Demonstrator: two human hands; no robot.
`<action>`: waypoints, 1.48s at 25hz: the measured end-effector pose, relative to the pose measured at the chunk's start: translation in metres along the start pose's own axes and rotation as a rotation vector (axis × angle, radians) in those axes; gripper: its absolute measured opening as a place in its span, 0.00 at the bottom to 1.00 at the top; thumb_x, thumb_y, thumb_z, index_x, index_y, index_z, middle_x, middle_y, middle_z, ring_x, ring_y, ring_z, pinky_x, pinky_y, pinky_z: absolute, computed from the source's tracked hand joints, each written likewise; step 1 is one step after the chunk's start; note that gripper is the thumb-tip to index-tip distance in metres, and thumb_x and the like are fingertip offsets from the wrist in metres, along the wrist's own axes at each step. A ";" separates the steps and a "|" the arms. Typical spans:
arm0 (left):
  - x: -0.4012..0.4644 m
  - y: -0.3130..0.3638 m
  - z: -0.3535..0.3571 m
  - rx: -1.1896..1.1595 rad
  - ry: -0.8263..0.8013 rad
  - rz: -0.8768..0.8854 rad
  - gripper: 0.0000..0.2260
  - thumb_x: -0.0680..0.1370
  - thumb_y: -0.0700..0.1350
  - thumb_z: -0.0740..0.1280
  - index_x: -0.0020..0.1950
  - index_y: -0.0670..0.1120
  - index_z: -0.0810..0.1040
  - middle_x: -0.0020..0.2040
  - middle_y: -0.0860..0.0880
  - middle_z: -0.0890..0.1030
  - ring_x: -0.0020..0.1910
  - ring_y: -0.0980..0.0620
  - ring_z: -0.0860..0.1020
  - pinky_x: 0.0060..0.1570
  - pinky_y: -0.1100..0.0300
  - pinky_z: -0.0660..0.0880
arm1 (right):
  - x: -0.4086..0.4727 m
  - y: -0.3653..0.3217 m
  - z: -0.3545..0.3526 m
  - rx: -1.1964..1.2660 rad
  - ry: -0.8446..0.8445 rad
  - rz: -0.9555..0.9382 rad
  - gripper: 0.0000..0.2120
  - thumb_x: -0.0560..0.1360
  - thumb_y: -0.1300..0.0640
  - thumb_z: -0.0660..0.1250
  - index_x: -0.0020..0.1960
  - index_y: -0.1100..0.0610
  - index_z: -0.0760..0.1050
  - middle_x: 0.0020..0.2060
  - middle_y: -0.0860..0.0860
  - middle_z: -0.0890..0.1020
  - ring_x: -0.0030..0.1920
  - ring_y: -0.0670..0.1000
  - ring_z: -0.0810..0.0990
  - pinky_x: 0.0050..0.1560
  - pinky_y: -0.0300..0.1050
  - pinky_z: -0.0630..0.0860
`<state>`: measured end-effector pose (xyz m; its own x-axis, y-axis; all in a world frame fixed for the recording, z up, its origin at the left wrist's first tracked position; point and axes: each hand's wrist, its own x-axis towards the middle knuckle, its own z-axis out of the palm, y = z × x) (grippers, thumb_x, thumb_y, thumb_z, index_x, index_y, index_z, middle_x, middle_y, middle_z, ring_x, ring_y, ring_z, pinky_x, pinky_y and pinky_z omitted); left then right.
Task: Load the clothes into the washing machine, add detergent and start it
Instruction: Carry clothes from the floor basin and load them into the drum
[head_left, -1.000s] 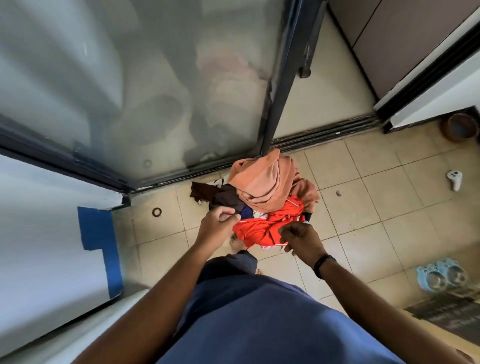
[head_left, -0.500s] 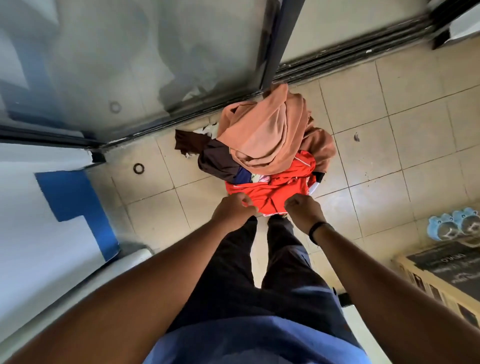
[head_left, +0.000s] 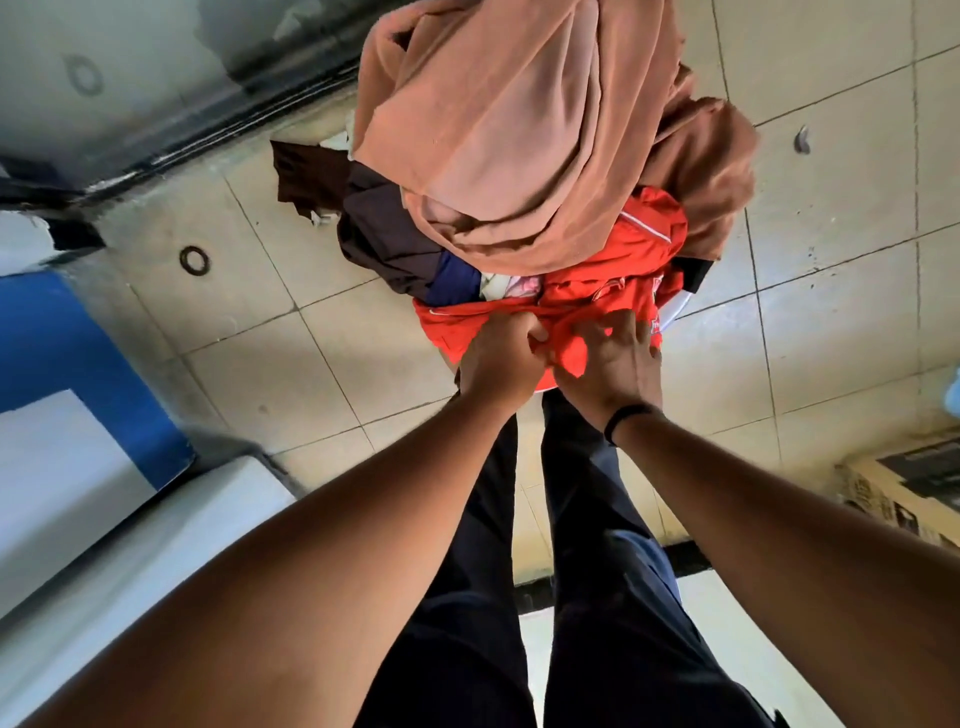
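My left hand and right hand both clutch the red garment under the laundry pile, ready to hoist everything together.

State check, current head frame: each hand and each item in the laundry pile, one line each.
left hand: fingers curled, gripping the red garment's near edge
right hand: fingers spread on the red cloth, thumb pinching a fold
red garment: bunched, low in the pile
peach cloth: draped over the top
dark brown garment: crumpled, left side
black ring: flat on the floor tile
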<state>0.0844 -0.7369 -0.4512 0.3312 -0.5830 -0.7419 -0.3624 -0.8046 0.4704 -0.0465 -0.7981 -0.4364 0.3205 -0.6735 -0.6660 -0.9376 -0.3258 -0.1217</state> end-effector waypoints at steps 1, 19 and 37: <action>0.001 0.002 0.005 0.043 0.011 0.032 0.03 0.76 0.49 0.70 0.45 0.51 0.81 0.43 0.55 0.84 0.45 0.50 0.81 0.43 0.52 0.79 | 0.003 -0.001 0.001 0.003 0.031 -0.022 0.16 0.73 0.43 0.68 0.57 0.51 0.79 0.57 0.57 0.74 0.59 0.63 0.71 0.56 0.57 0.72; -0.068 0.061 0.007 -0.697 -0.521 0.035 0.13 0.70 0.42 0.62 0.28 0.52 0.63 0.27 0.58 0.60 0.27 0.59 0.58 0.29 0.58 0.54 | 0.036 0.012 -0.078 0.280 -0.073 0.045 0.37 0.69 0.43 0.75 0.73 0.48 0.63 0.63 0.58 0.70 0.63 0.63 0.71 0.60 0.55 0.73; -0.128 -0.042 -0.066 -0.322 -0.235 -0.046 0.16 0.74 0.57 0.67 0.38 0.45 0.74 0.33 0.54 0.70 0.34 0.57 0.69 0.37 0.56 0.63 | -0.012 -0.029 -0.157 0.016 0.081 -0.356 0.16 0.81 0.48 0.62 0.58 0.60 0.74 0.56 0.63 0.74 0.55 0.66 0.75 0.49 0.55 0.71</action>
<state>0.1150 -0.6354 -0.3443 0.1185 -0.5339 -0.8372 -0.0483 -0.8452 0.5322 -0.0024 -0.8847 -0.3089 0.6361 -0.5708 -0.5193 -0.7673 -0.5392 -0.3471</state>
